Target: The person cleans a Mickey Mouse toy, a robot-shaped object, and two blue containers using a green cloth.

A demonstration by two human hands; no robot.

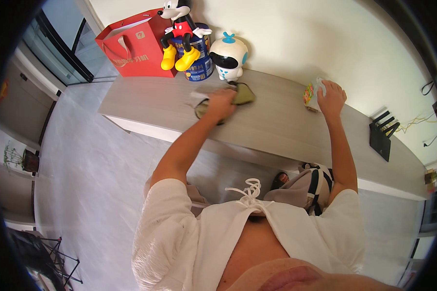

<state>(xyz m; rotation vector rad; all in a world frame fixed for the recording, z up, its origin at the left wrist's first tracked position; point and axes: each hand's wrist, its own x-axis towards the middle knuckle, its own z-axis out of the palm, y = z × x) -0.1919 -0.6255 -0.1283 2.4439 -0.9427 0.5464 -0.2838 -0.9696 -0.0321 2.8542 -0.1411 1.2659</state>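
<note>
My left hand (222,103) grips an olive-green cloth (244,94) with dark edging, pressed on the grey wood-grain tabletop (273,112). Blur covers this hand and part of the cloth, and a pale smear beside it is too blurred to name. Farther right, my right hand (331,96) has its fingers closed around the top of a small pack of tissues (312,96) with a colourful printed side. White, crumpled material sticks up by the fingers. The pack is at the back of the table, near the wall.
At the back left stand a red paper gift bag (134,47), a Mickey Mouse figure (182,32) against stacked blue tins (200,69), and a white robot toy (229,58). A black router (380,142) with cables lies at the right. Below is a bag (298,187).
</note>
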